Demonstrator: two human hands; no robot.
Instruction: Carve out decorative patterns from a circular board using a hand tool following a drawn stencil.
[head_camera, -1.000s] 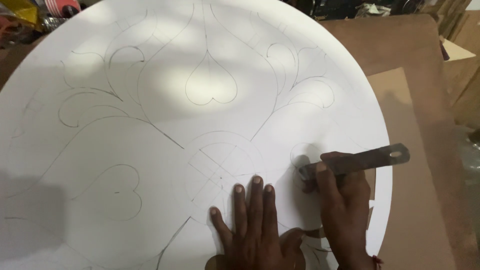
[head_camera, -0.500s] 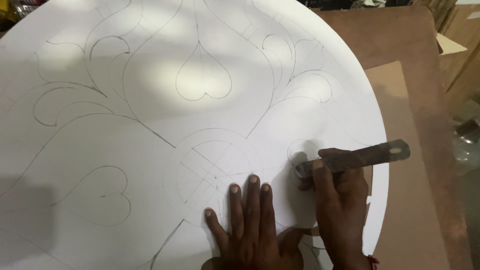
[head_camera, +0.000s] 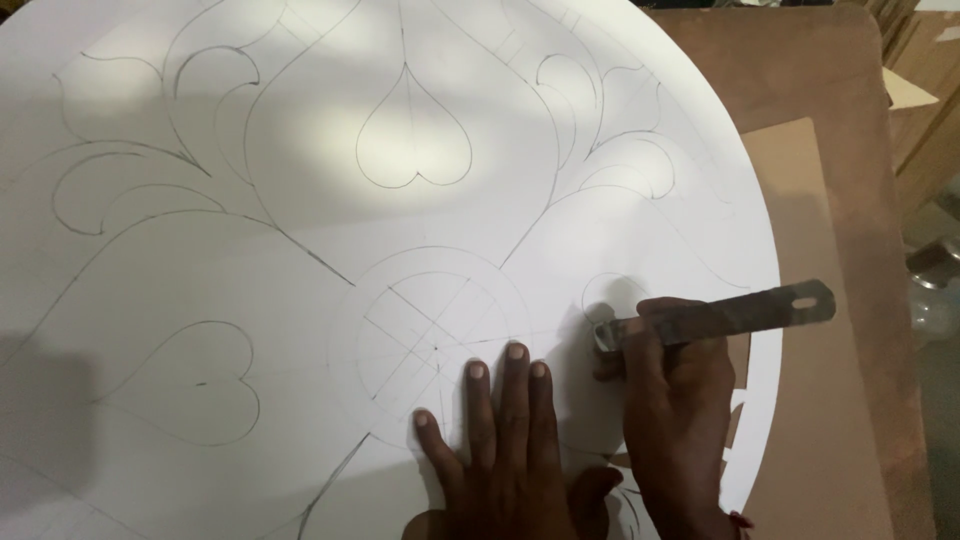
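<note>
A large round white board (head_camera: 300, 250) fills most of the view, covered with pencilled hearts, curls and a central circle crossed by lines. My left hand (head_camera: 500, 450) lies flat on it just below that circle, fingers spread. My right hand (head_camera: 675, 400) grips a flat metal knife (head_camera: 730, 313) whose handle, with a slot at its end, points right. Its tip touches the board beside a small drawn loop near the right edge.
The board rests on a brown table (head_camera: 840, 120). A sheet of brown cardboard (head_camera: 800, 250) lies under the board's right rim. Small notches show cut into the rim near my right wrist. Boxes and a metal object (head_camera: 935, 260) sit at the far right.
The view has shifted slightly, so the drawing sits further left in frame. Both hands stay in place on the board, with the knife tip at the same spot.
</note>
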